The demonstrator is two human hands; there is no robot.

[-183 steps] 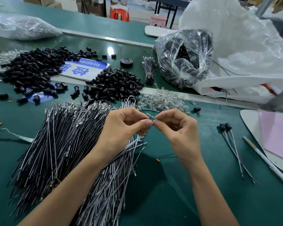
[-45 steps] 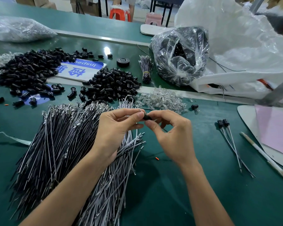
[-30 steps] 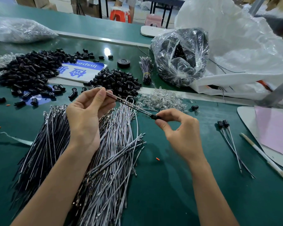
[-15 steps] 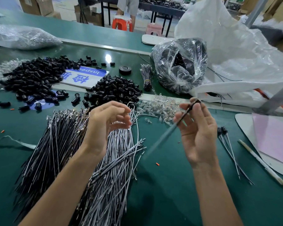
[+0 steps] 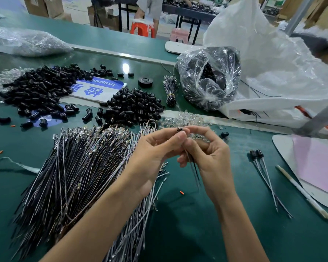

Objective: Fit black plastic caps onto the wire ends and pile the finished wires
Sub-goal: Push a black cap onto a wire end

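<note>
Head view: nearest, on the green table (image 5: 197,233), the stock of bare wires (image 5: 74,167) fans out under the left forearm. Their terminal ends point away toward the caps, so the left hand can likely draw the next one without a reach.

Above the far edge of the stock the two hands meet. The right hand (image 5: 208,159) has its fingers curled round one wire (image 5: 193,169), which hangs down across the palm toward the person. Held upright like this, its end faces the fingertips. The left hand (image 5: 153,154) pinches with thumb and forefinger at that end, where a black cap (image 5: 179,129) shows between the fingertips of both hands. The cap looks to be on the wire end, but the fingers hide whether it is fully seated. I judge this to be the pressing-home step.

To the right, well apart from the stock, finished wires (image 5: 263,174) lie together with their caps pointing away. This small pile on the right hand's side keeps done and undone apart. A pale stick (image 5: 303,191) lies beside them.

Beyond the hands, loose caps (image 5: 133,108) are heaped just past the wire ends, with clear parts (image 5: 186,120) beside them, both in easy reach. Farther back stands an open bag (image 5: 208,78) of more caps.
</note>
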